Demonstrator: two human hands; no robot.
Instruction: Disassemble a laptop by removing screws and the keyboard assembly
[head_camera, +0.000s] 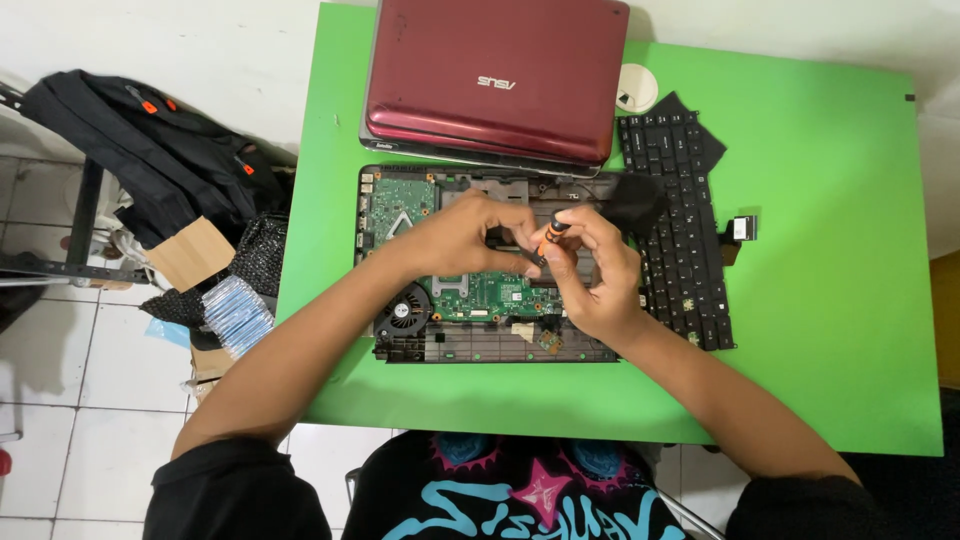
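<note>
— Hands first: what is held?

— Screwdriver (548, 240), small, with an orange-and-black handle, is gripped by the right hand (590, 275); the fingers are closed narrowly around it, handle uppermost, and the tip is hidden behind the fingers. The left hand (462, 235) is curled just beside that grip, fingertips touching or nearly touching the tool — whether anything is pinched in it cannot be told.

— And beneath the grip?

— An opened laptop base (480, 340) is seen directly under both hands, its green circuit board (490, 295) exposed. A round black cooling fan (404, 308) sits below and left of the grip.

— What else is placed around it?

— Beyond the grip, farther from the person, a closed dark red laptop (495, 80) is laid on the green table (820, 300). To the right of the grip a detached black keyboard (680, 230) is laid lengthwise, with a small white round lid (636, 88) beyond it. Far left, off the table, a black backpack (150, 150) is seen.
</note>
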